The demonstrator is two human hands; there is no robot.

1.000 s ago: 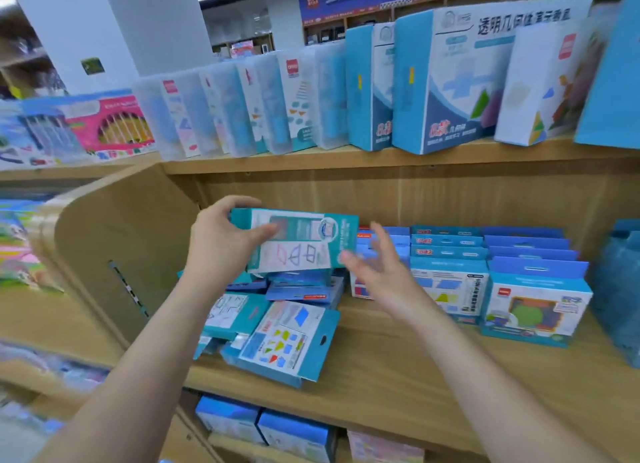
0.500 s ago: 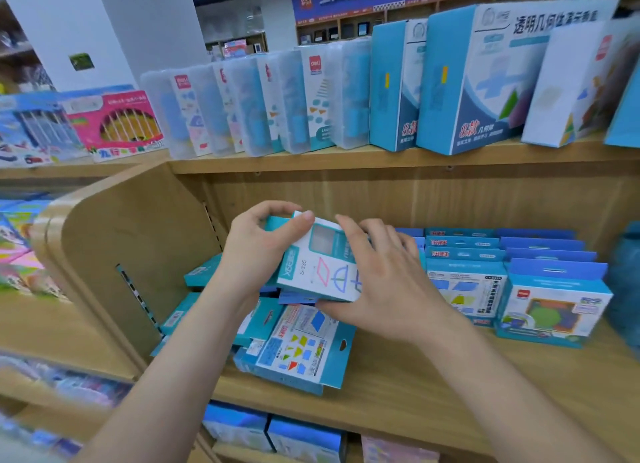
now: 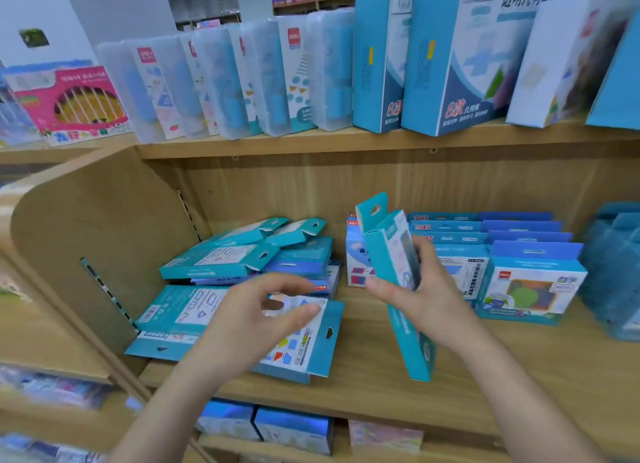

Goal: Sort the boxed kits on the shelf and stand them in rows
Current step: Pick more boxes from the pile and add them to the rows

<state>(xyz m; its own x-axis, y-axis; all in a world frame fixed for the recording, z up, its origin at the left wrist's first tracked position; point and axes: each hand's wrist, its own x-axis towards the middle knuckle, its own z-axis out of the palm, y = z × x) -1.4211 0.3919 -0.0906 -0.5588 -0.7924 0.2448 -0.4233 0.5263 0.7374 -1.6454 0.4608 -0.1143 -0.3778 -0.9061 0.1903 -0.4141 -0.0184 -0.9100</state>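
Furthest to the left of my left hand (image 3: pixel 251 327), the toppled kits (image 3: pixel 221 258) lay in a loose heap on the shelf (image 3: pixel 363 386). That hand hovered with its fingers slack and nothing in it, just above a flat kit (image 3: pixel 311 353) lying face up. My right hand (image 3: pixel 429 300) gripped the teal kit (image 3: pixel 388 255) round its middle, thumb on the near face and fingers behind. It was tilted on edge with the hang tab (image 3: pixel 371 208) up and the low corner near the board. I judged it light, stiff cardboard with slick printed faces, best pinched across the broad faces and not by the thin tab, which would likely bend. Beyond my right hand stood the standing row (image 3: pixel 530 282). Half a second earlier both hands had held this kit lying flatter; since then the left had let go and the right had turned it upright.
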